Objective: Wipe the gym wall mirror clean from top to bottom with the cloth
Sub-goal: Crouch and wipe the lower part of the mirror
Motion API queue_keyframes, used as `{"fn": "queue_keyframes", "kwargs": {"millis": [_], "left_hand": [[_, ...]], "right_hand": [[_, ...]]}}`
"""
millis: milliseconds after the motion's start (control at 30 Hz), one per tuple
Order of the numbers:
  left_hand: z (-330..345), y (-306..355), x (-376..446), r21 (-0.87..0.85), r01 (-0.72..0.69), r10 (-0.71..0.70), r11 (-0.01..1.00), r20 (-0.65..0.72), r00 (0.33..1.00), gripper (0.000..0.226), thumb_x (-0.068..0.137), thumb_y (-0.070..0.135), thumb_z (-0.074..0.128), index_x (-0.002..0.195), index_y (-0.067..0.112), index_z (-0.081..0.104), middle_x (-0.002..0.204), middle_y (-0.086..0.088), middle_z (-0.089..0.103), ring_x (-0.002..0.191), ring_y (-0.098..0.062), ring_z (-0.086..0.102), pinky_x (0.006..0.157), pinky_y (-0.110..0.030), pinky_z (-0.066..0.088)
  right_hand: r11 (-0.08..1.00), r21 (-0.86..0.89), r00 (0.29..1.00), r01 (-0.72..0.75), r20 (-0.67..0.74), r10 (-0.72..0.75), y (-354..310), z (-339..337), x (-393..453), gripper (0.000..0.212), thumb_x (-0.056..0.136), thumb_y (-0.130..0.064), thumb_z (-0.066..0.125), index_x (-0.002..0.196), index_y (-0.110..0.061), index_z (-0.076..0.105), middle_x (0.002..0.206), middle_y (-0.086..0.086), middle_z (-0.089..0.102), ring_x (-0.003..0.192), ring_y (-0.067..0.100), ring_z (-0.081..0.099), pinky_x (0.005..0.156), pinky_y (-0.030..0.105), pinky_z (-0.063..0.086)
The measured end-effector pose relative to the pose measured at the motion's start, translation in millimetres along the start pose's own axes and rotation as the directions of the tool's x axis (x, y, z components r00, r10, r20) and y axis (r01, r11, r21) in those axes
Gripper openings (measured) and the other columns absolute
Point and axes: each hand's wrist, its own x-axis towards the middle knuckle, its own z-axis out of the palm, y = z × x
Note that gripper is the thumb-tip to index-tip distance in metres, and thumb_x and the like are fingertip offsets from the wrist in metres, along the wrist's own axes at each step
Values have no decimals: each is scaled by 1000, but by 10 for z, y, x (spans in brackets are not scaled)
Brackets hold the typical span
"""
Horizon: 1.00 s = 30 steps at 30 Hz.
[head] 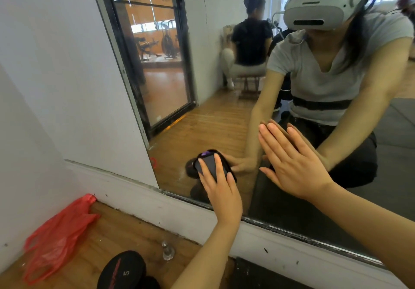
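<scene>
Left hand [221,189] is pressing a small dark folded cloth [211,165] flat-fingered against the bottom-left corner of the big framed wall mirror [224,118]. Right hand [294,165] is lying wide open, palm flat on the glass just beside it, holding nothing. A crumpled red plastic bag [56,237] is sitting on the wooden floor [125,228] below.

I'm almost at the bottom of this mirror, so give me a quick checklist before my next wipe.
1. Cloth flat against the mirror: ok, left hand presses it with straight fingers.
2. Right hand steady: ok, open palm rests on the glass.
3. Strip left to wipe: ok, a little glass remains between cloth and the bottom frame.
4. Glass above is clean: cannot tell.
5. Floor below is free: not ok, a small bottle, a red bag and a dumbbell lie there.
</scene>
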Motion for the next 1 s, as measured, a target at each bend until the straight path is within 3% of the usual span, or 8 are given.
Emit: {"fn": "queue_keyframes", "kwargs": {"millis": [100,300,433,533,700,867,1000], "left_hand": [[-12,105,102,3,-16,16,1000,-53,998,57,106,27,42,156,36,18,163,10,-12,154,-25,-5,115,-33,10],[6,18,-188,1,-48,48,999,72,996,57,106,25,41,149,45,9,164,10,-13,154,-21,-8,114,-26,9],[-28,235,68,-218,111,-126,970,-58,990,56,106,26,42,150,46,12,167,5,-6,153,-20,-2,118,-32,14],[-85,223,141,-218,84,-109,972,-109,988,54,106,28,41,151,45,16,167,5,-4,153,-20,0,120,-35,14],[-21,166,-255,-213,20,-4,977,74,997,50,105,32,41,146,49,18,161,20,-11,153,-16,-3,117,-29,16],[-107,231,74,-272,130,-149,954,-51,987,53,106,30,42,151,45,18,167,4,-2,153,-20,3,122,-38,17],[-128,213,-142,-254,79,-71,964,41,997,49,103,41,38,149,46,23,166,12,-3,153,-17,3,118,-29,19]], "right_hand": [[1000,29,1000,-3,-2,3,-8,3,-3,76,103,-48,20,157,4,7,166,21,-3,154,33,0,125,47,-4],[1000,20,1000,0,-8,1,-5,8,-1,76,103,-48,21,157,5,9,166,21,-3,154,33,1,125,47,-3],[1000,26,1000,1,-2,-1,-3,-6,7,76,103,-48,21,157,5,9,165,22,-4,154,34,1,125,47,-4],[1000,25,1000,-1,-3,1,-6,-15,13,76,103,-48,20,157,5,9,165,22,-4,154,34,0,125,47,-4],[999,42,1000,-8,-10,8,-9,-4,1,75,104,-47,20,157,5,8,165,22,-3,154,34,2,125,47,-3],[999,44,1000,-10,4,10,-9,-37,9,76,104,-49,19,157,5,10,165,22,-3,154,34,1,125,47,-3],[999,45,1000,-18,3,18,-23,-34,6,77,103,-50,20,157,5,10,165,22,-2,154,34,2,125,47,-2]]}}
